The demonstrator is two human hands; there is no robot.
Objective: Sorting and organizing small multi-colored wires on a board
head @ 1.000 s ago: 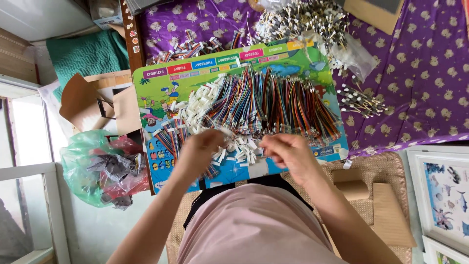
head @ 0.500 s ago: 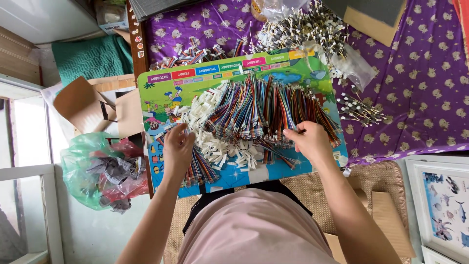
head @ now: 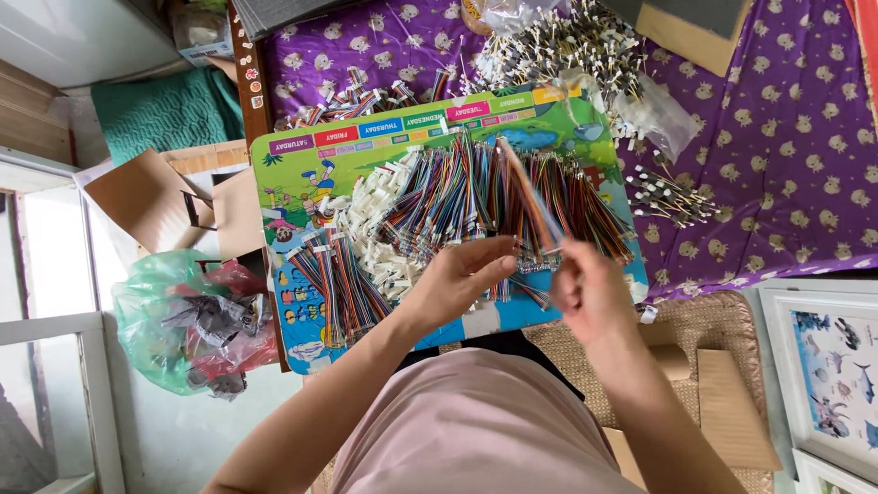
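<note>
A colourful picture board lies in front of me, covered with bundles of multicoloured ribbon wires and a heap of small white plastic connectors. My right hand pinches one ribbon wire strip and lifts it up off the pile. Beside it, my left hand reaches toward that strip's lower end, fingers apart. A sorted row of wire strips lies on the board's left part.
A purple patterned cloth lies beyond the board with more wire pieces and clear bags. A green plastic bag of scraps and cardboard sit at left. Framed pictures lean at right.
My left hand has moved from the board's left side to the middle. My right hand has picked up one wire strip and raised it from the pile.
</note>
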